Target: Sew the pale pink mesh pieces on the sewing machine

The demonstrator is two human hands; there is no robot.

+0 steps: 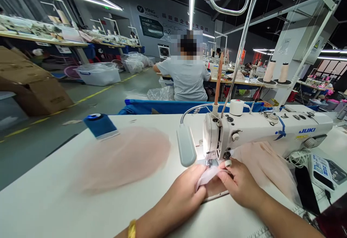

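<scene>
A white sewing machine (pixel 260 129) stands on the table, its needle area lit just beyond my hands. Pale pink sheer fabric (pixel 208 177) is folded up in front of the presser foot. My left hand (pixel 187 187) pinches the fabric from the left, thumb and fingers closed on it. From the right, my right hand (pixel 238 184) grips the same fabric between thumb and fingers, close to the needle. More sheer pink fabric (pixel 265 162) lies bunched under the machine arm. The needle tip itself is too small to make out.
An oval piece of sheer pink fabric (pixel 127 162) lies flat on the white table (pixel 40 209), near a blue thread spool (pixel 100 125). A grey lamp head (pixel 186 146) hangs left of the needle. A phone (pixel 306 189) lies at right. A person (pixel 187 75) sits ahead.
</scene>
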